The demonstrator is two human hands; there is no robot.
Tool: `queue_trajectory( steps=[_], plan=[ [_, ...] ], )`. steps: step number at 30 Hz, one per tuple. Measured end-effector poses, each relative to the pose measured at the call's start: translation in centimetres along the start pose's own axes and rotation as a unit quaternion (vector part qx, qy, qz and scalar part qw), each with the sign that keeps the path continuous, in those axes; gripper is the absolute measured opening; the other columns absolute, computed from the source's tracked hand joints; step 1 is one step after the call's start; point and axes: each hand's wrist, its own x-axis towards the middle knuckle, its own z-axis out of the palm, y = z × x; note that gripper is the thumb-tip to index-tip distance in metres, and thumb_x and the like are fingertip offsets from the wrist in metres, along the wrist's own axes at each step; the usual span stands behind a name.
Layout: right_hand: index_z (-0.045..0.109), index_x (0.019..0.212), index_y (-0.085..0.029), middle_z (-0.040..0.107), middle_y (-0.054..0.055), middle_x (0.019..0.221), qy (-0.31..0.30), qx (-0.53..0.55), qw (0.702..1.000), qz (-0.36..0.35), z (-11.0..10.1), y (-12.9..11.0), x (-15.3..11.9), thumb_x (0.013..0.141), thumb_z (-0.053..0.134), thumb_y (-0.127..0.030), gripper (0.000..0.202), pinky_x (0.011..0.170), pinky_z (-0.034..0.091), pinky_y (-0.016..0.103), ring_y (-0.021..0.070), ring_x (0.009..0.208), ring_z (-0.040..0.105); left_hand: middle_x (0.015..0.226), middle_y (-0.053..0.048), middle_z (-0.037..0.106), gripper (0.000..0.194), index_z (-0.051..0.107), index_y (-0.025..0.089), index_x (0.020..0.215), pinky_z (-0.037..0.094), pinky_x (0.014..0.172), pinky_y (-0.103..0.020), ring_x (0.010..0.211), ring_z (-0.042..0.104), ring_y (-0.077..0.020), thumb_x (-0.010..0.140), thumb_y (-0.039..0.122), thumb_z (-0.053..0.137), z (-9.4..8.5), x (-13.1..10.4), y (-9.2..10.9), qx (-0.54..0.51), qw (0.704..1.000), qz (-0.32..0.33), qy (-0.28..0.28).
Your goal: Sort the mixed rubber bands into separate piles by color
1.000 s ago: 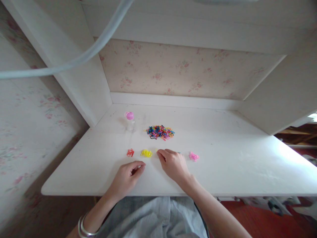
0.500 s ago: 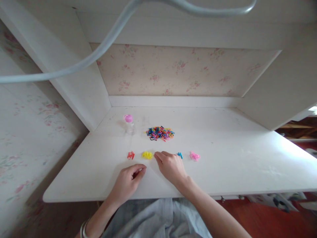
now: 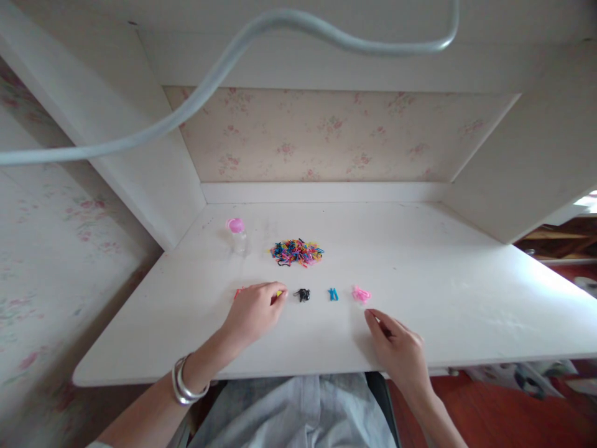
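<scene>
My left hand [image 3: 255, 311] is over the yellow pile of small rubber bands [image 3: 279, 293], its fingers closed in a pinch. A bit of yellow shows at the fingertips; whether a band is held is hidden. The hand mostly covers the red bands [image 3: 238, 291]. My right hand [image 3: 396, 342] is just in front of the pink bands [image 3: 360, 294], thumb and forefinger pinched together; anything between them is too small to make out. Between the hands lie a small black pile [image 3: 303, 295] and a few blue bands [image 3: 333, 294].
A mixed heap of coloured bands [image 3: 297, 252] lies farther back on the white desk [image 3: 466, 286]. A clear bottle with a pink lid [image 3: 236, 226] stands to its left. A white cable [image 3: 196, 99] hangs across the top of view.
My right hand has moved right from the black pile to the front of the pink one, uncovering the black bands. My left hand has moved forward onto the yellow pile.
</scene>
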Motion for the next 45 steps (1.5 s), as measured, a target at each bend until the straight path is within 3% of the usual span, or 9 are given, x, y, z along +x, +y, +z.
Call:
queue_trajectory(
  steps=[8,19,23,29,37,45],
  plan=[
    [0.071,0.09,-0.023,0.069,0.0,0.07,0.011,-0.109,0.987,-0.116,1.4,-0.2,-0.8,0.091,0.046,-0.037,0.029,0.055,0.035,0.02,0.0089,0.055,0.06,0.087,-0.003,0.072,0.029,0.069,0.028,0.093,0.046,0.071,-0.028,0.083,0.066,-0.0195,0.087,0.041,0.044,1.5,7.2,2.3,0.14,0.989,-0.015,-0.039],
    [0.07,0.088,-0.024,0.067,-0.001,0.067,0.009,-0.129,0.985,-0.112,1.2,0.0,-0.7,0.092,0.044,-0.037,0.029,0.056,0.031,0.021,0.0087,0.053,0.058,0.102,-0.003,0.07,0.031,0.063,0.027,0.105,0.048,0.075,-0.028,0.091,0.064,-0.0187,0.09,0.035,0.038,2.8,13.3,2.6,0.17,0.985,0.004,-0.016],
    [0.07,0.088,-0.024,0.066,-0.001,0.064,0.004,-0.126,0.986,-0.111,1.2,-0.2,-0.7,0.092,0.044,-0.036,0.029,0.056,0.03,0.022,0.0089,0.052,0.056,0.108,0.0,0.067,0.031,0.064,0.03,0.105,0.047,0.079,-0.028,0.097,0.062,-0.0181,0.09,0.032,0.037,2.7,16.1,2.6,0.171,0.984,0.045,-0.034],
    [0.069,0.088,-0.024,0.066,-0.001,0.065,0.002,-0.117,0.988,-0.104,1.2,-0.1,-0.8,0.092,0.045,-0.034,0.027,0.057,0.03,0.021,0.0091,0.055,0.057,0.107,-0.008,0.066,0.024,0.071,0.022,0.093,0.047,0.082,-0.027,0.094,0.063,-0.0196,0.079,0.027,0.052,3.2,20.0,2.2,0.19,0.974,0.088,-0.09],
    [0.069,0.087,-0.023,0.06,-0.002,0.057,-0.002,-0.105,0.988,-0.109,1.1,-0.1,-0.7,0.091,0.045,-0.033,0.026,0.057,0.03,0.022,0.009,0.053,0.053,0.102,-0.01,0.069,0.024,0.073,0.019,0.092,0.047,0.079,-0.023,0.09,0.064,-0.0184,0.072,0.022,0.06,4.4,22.4,0.8,0.192,0.969,0.077,-0.138],
    [0.07,0.088,-0.021,0.064,0.001,0.061,-0.005,-0.098,0.988,-0.116,1.0,-0.1,-0.7,0.092,0.044,-0.033,0.029,0.058,0.032,0.021,0.0095,0.054,0.055,0.094,-0.006,0.072,0.023,0.073,0.022,0.089,0.047,0.077,-0.021,0.083,0.065,-0.0151,0.07,0.02,0.061,4.0,22.2,0.6,0.166,0.969,0.076,-0.166]
  ],
)
